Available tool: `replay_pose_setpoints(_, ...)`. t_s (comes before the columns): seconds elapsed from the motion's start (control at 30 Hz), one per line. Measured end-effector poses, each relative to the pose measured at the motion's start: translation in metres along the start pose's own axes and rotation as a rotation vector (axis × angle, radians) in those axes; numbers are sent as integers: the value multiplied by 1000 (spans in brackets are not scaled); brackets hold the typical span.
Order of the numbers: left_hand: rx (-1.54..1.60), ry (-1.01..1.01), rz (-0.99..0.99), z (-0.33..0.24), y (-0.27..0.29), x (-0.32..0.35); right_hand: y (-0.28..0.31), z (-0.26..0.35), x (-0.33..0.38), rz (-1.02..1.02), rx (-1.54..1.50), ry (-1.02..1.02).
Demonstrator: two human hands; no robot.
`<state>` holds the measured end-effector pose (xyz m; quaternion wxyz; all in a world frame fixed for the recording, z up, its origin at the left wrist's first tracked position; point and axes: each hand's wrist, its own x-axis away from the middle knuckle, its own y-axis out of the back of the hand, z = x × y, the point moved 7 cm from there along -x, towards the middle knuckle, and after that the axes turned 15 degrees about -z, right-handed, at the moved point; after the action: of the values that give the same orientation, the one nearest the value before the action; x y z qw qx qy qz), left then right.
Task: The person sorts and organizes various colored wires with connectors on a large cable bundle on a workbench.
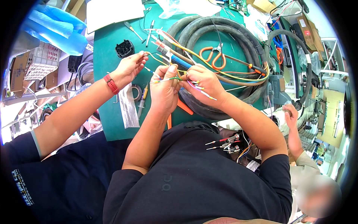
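Both hands are close together over the green work mat, among thin coloured wires. My left hand point(163, 91) is closed, thumb up, with a green wire point(169, 78) pinched between thumb and fingers. Beside it, my right hand point(206, 83) is closed round several thin wires; their pale-tipped ends point(201, 89) stick out below its fingers. These wires lead toward the stripped end of a thick black cable point(194, 30) coiled behind the hands. From the left, another person's hand point(131, 68), with a red wristband, pinches a yellow-green wire point(154, 58).
Orange-handled scissors point(212, 58) lie inside the coil. A black connector housing point(124, 48), a screwdriver point(134, 31), a tape roll point(137, 92) and a syringe point(143, 100) are on the mat point(109, 82). At my right is another person's raised hand point(290, 114).
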<state>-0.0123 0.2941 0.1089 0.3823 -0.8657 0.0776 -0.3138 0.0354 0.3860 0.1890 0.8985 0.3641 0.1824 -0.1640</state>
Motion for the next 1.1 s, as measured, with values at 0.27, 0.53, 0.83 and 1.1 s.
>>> replay_pose_setpoints(0.27, -28, 17, 44, -4, 1, -2, -2, -37, 15, -98, -350, -591)
replay_pose_setpoints(0.53, -79, -3, 71, -4, 1, -1, -2, -39, 15, -123, -429, -631)
replay_pose_setpoints(0.83, -261, -32, 6, 0, -6, -2, -12, -49, 20, -50, -560, -753)
replay_pose_setpoints(1.1, -291, -76, -17, -2, -8, 0, -14, -54, 22, 0, -635, -859)
